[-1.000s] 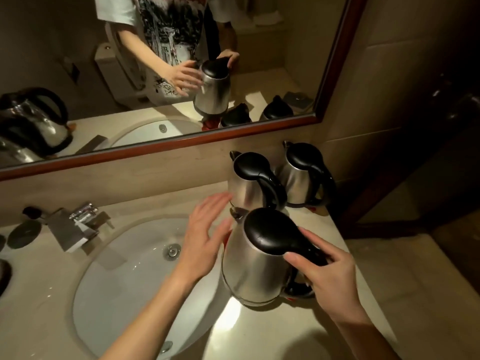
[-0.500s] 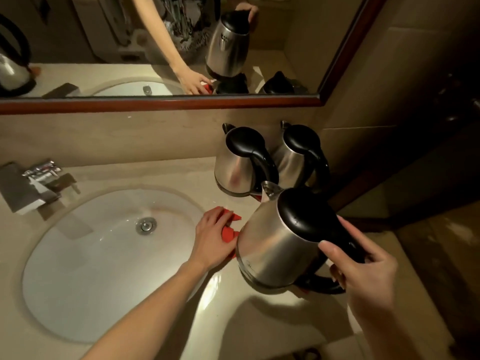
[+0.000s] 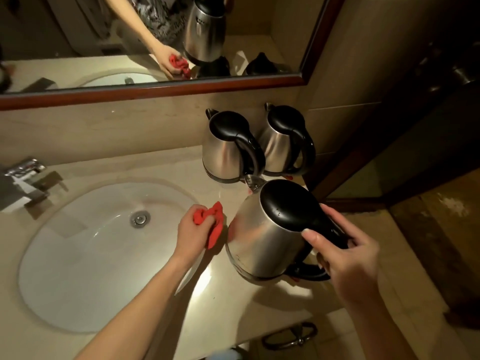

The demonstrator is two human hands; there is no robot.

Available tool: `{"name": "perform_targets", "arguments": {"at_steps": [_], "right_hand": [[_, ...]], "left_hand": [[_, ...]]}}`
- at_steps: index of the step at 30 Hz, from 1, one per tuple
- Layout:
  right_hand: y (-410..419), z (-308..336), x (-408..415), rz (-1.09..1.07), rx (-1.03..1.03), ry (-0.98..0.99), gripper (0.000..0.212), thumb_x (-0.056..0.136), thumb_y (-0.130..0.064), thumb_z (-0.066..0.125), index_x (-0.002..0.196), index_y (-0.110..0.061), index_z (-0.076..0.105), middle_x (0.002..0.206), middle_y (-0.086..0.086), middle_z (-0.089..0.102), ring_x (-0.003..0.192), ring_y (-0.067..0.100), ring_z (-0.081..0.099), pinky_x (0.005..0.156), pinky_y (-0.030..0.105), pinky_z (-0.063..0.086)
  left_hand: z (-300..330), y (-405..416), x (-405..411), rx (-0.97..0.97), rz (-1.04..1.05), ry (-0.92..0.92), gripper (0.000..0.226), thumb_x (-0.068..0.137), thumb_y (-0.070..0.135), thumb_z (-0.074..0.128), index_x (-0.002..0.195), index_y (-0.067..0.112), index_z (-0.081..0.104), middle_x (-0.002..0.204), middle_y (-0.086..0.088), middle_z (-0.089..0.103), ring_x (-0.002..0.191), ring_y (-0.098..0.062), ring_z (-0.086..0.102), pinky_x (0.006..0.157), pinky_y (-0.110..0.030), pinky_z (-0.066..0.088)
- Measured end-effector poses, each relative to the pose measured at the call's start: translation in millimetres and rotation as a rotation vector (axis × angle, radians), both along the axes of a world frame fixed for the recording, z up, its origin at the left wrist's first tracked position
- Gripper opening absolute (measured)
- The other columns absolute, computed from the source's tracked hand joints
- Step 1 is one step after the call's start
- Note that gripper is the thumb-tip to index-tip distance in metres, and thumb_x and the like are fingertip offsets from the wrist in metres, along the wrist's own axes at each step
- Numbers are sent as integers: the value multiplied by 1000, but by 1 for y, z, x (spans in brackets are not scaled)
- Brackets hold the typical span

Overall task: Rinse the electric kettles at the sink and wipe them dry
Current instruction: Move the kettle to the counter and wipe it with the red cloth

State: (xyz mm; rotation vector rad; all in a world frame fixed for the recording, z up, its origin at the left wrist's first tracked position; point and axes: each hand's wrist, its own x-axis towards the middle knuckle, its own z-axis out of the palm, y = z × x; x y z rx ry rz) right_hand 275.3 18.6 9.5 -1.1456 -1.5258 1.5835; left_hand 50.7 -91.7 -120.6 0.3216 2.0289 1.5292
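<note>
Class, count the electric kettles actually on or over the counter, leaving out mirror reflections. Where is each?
3. One kettle is held tilted by the right hand beside the sink. Two stand against the back wall: the left one and the right one. More may lie outside the view.

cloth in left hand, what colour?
Red cloth, bunched in the left hand; clearest in the head view.

The left hand (image 3: 193, 231) is curled round a bunched red cloth (image 3: 211, 220), forearm reaching in from below. The right hand (image 3: 346, 258) grips the tilted kettle (image 3: 262, 240) by its black handle.
</note>
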Motion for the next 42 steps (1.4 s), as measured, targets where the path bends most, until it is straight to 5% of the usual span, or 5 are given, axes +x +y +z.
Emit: {"name": "perform_targets", "arguments": {"at_steps": [9,19,27,35,42], "right_hand": [[-7,21,-14,-13,1,41,61,62,-25,83,122,-28,73,90,11,77,77,28,67,65,36,55],[-9,47,-38,9,89,80,52,60,-20,85,111,-26,76,79,-3,78,65,5,71,58,16,53],[-10,64,-47,55,214,7,59,62,-23,83,120,-21,72,99,-10,80,101,11,75,87,26,61],[-10,63,-64,155,266,-23,58,62,-20,84,118,-20,73,98,-5,81,96,14,77,80,25,62],[-11,44,-73,170,238,-13,44,83,10,75,104,-29,73,75,-9,76,69,-3,70,60,11,53]], "left_hand": [[99,-3,46,528,-67,16,41,80,37,67,118,20,68,116,-4,70,114,-34,63,97,-45,50],[109,10,86,430,-57,1048,46,84,27,68,127,21,55,144,-4,47,137,-30,39,111,-48,33],[86,-4,59,522,321,-27,44,85,47,58,122,24,64,120,6,67,117,-18,60,103,-55,45],[150,9,64,511,156,852,37,88,35,57,109,9,72,126,-8,64,125,-29,52,105,-44,39],[205,21,15,169,-554,1218,25,85,38,58,98,22,74,104,7,70,102,-18,58,89,-41,43]]}}
